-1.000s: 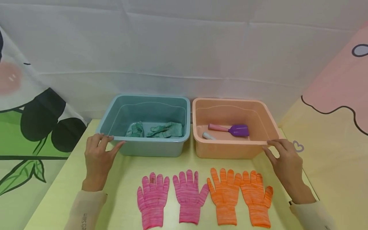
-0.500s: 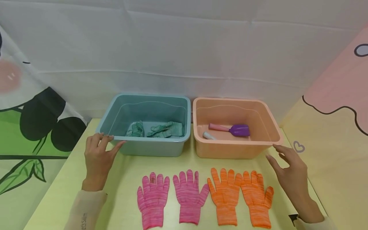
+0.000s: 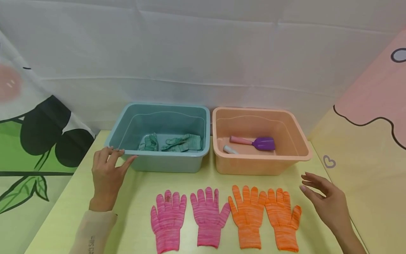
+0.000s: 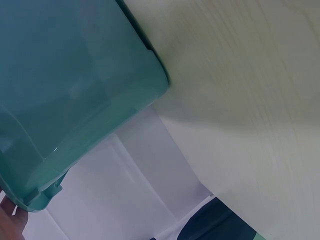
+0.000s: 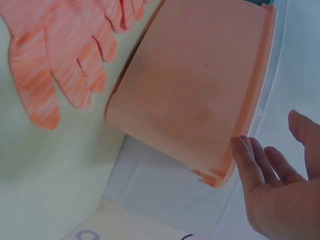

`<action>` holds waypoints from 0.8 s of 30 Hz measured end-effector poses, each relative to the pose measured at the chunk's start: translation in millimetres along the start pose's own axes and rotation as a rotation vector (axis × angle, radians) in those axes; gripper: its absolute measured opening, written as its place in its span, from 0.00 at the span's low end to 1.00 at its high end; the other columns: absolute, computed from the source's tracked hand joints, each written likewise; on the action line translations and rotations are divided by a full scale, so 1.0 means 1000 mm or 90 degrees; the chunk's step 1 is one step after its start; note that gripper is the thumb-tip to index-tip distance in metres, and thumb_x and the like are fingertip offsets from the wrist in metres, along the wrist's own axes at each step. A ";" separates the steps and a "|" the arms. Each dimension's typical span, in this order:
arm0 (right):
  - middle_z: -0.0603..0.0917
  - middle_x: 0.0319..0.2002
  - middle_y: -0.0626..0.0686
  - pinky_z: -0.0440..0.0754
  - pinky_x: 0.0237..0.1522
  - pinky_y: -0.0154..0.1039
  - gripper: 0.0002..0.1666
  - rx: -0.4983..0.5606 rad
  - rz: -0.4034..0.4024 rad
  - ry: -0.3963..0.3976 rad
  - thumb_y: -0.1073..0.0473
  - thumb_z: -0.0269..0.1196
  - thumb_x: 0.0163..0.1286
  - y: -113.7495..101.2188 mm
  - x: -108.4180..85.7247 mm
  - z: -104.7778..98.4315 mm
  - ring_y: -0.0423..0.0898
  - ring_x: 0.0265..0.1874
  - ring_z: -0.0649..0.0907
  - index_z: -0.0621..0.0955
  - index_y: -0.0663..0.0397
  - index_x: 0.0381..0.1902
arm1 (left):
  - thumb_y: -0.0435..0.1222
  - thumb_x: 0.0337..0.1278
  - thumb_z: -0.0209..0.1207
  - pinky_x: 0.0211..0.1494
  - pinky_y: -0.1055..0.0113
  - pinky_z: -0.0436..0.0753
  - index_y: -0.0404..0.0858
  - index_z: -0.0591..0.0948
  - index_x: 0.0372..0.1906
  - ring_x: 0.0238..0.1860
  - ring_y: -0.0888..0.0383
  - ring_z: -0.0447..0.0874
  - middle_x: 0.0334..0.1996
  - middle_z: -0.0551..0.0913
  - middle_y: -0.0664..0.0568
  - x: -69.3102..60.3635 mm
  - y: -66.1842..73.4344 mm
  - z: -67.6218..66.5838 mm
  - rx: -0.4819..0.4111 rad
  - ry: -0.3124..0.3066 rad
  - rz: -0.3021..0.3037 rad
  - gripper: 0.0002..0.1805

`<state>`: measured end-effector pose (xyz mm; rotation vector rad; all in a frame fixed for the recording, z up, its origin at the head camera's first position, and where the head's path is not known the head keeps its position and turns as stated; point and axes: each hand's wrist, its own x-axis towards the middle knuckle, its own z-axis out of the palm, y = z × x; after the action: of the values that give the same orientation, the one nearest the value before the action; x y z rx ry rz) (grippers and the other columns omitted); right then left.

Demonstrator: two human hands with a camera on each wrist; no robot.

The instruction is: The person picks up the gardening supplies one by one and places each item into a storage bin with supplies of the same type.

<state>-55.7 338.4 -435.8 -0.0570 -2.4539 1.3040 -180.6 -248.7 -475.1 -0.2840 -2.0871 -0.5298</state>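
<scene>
My left hand [image 3: 107,173] holds the near left corner of a teal plastic bin [image 3: 165,162], fingers at the rim and thumb along the front. A bit of that hand [image 4: 11,220] shows at the bin's rim in the left wrist view. Two green knit gloves [image 3: 187,143] lie crumpled in this bin. To the right, in front of the peach bin [image 3: 250,165] and apart from it, is my bare right hand [image 3: 330,203] with relaxed fingers and nothing in them. Inside the peach bin are a purple scoop [image 3: 264,143] with a pink handle and a small pale stick-like piece [image 3: 230,150].
Two pink knit gloves [image 3: 169,220] and two orange knit gloves [image 3: 248,218] lie flat, fingers pointing away, on the pale yellow table [image 3: 136,197]. A white cloth [image 3: 203,53] hangs close behind the bins. Printed panels [image 3: 374,169] rise on both sides.
My right hand has let go of the peach bin's near right corner and drawn back toward me and slightly right. The left hand stays at the teal bin.
</scene>
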 end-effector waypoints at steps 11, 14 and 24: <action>0.86 0.49 0.23 0.82 0.44 0.19 0.23 -0.028 0.063 -0.065 0.67 0.71 0.72 0.018 -0.017 -0.011 0.21 0.44 0.85 0.83 0.62 0.63 | 0.66 0.66 0.55 0.54 0.34 0.85 0.26 0.85 0.43 0.44 0.32 0.79 0.38 0.81 0.32 -0.002 -0.001 0.000 0.000 0.007 -0.004 0.42; 0.86 0.48 0.22 0.80 0.41 0.19 0.24 -0.069 0.101 -0.090 0.60 0.71 0.74 0.023 -0.023 -0.013 0.20 0.44 0.85 0.82 0.60 0.64 | 0.66 0.67 0.56 0.54 0.35 0.85 0.25 0.85 0.43 0.44 0.32 0.79 0.39 0.82 0.32 -0.003 -0.002 0.000 0.002 0.009 -0.001 0.42; 0.90 0.51 0.37 0.83 0.40 0.27 0.30 -0.105 0.235 -0.189 0.54 0.68 0.77 0.042 -0.033 -0.016 0.26 0.42 0.87 0.78 0.64 0.69 | 0.66 0.67 0.56 0.58 0.37 0.85 0.25 0.85 0.44 0.45 0.32 0.79 0.40 0.82 0.32 -0.004 -0.002 0.001 0.001 0.006 -0.004 0.42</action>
<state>-25.2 369.0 -471.4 -0.4019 -2.9060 1.3268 -180.2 -249.6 -479.1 -0.2729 -2.0804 -0.5327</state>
